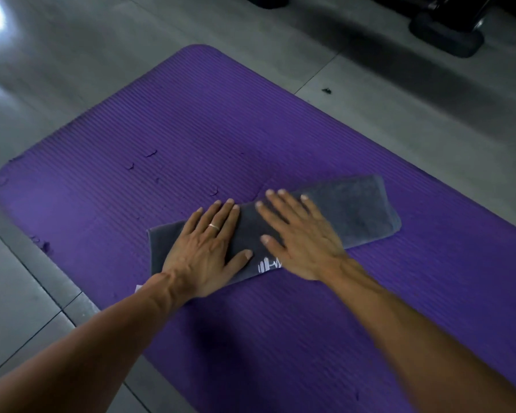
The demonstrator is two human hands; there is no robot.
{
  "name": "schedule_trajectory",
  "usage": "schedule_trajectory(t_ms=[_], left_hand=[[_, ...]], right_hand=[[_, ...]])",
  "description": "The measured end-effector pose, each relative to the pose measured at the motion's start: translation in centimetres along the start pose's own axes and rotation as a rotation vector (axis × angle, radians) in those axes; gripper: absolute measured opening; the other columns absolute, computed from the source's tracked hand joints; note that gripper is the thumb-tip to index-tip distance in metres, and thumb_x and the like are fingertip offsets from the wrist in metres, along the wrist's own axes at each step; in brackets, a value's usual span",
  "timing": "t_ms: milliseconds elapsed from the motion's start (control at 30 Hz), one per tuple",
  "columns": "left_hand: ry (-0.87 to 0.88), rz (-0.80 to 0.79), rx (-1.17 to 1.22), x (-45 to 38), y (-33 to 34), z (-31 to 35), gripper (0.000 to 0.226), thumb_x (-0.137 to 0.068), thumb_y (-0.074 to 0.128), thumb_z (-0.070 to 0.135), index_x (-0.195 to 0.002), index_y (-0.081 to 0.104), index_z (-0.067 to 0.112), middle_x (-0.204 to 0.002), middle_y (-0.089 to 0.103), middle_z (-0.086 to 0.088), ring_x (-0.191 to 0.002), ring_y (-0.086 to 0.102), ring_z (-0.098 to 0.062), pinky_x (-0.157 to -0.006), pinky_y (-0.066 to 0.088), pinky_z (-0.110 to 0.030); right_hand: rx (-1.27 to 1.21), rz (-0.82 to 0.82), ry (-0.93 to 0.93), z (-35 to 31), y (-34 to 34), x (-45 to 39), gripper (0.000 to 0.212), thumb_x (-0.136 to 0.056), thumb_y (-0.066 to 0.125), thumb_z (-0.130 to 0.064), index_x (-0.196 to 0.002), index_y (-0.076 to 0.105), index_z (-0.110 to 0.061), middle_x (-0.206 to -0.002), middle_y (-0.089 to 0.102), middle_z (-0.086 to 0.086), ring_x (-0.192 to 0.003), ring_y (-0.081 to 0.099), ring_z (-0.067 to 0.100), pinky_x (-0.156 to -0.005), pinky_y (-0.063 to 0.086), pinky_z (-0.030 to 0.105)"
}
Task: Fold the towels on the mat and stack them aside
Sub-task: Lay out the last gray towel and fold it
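You are pressing both flat, open palms, left hand (204, 248) and right hand (300, 236), on a grey terry towel (358, 210) already lying folded into a long strip mid purple ribbed foam mat (191, 120); further folding and stacking aside are probably remaining.
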State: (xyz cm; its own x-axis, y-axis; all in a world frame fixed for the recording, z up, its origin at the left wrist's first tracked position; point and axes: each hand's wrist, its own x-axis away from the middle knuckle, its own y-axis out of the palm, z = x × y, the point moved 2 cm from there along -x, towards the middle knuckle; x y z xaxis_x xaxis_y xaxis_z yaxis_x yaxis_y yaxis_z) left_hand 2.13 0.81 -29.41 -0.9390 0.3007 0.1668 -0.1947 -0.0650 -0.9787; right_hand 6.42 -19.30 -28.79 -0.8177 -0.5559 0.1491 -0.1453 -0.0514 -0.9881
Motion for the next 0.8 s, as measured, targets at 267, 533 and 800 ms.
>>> schedule_trajectory(t_ms=[267,533,800], left_hand=[[-0.030,-0.025,-0.003,0.6,-0.6,-0.3,0.092,-0.086,0.002,0.074,-0.155,0.005,0.014,-0.162,0.011,-0.004,-0.149,0.009,-0.021,-0.122,0.004,-0.041],[0.003,0.002,0.028,0.7,-0.4,-1.1,0.091,-0.087,0.002,0.075,-0.155,0.007,0.016,-0.162,0.013,-0.007,-0.149,0.011,-0.023,-0.122,0.005,-0.042],[-0.132,0.095,-0.009,1.9,-1.6,-2.7,0.068,-0.096,0.029,0.052,-0.143,0.035,0.002,-0.137,0.052,-0.017,-0.128,0.048,-0.031,-0.105,0.037,-0.044]], right_hand=[[0.050,-0.096,0.368,8.4,-0.6,2.2,0.071,-0.091,-0.006,-0.059,-0.154,-0.007,-0.027,-0.164,-0.007,-0.001,-0.149,-0.011,0.016,-0.118,-0.012,0.048],[0.018,-0.090,0.352,6.7,-0.3,4.2,0.066,-0.094,-0.004,-0.057,-0.154,-0.006,-0.031,-0.163,-0.011,-0.005,-0.150,-0.009,0.017,-0.118,-0.009,0.049],[-0.127,0.046,0.343,-1.9,-2.9,2.7,0.053,-0.097,0.041,-0.033,-0.146,0.037,-0.013,-0.160,0.019,0.012,-0.147,0.017,0.030,-0.118,0.009,0.053]])
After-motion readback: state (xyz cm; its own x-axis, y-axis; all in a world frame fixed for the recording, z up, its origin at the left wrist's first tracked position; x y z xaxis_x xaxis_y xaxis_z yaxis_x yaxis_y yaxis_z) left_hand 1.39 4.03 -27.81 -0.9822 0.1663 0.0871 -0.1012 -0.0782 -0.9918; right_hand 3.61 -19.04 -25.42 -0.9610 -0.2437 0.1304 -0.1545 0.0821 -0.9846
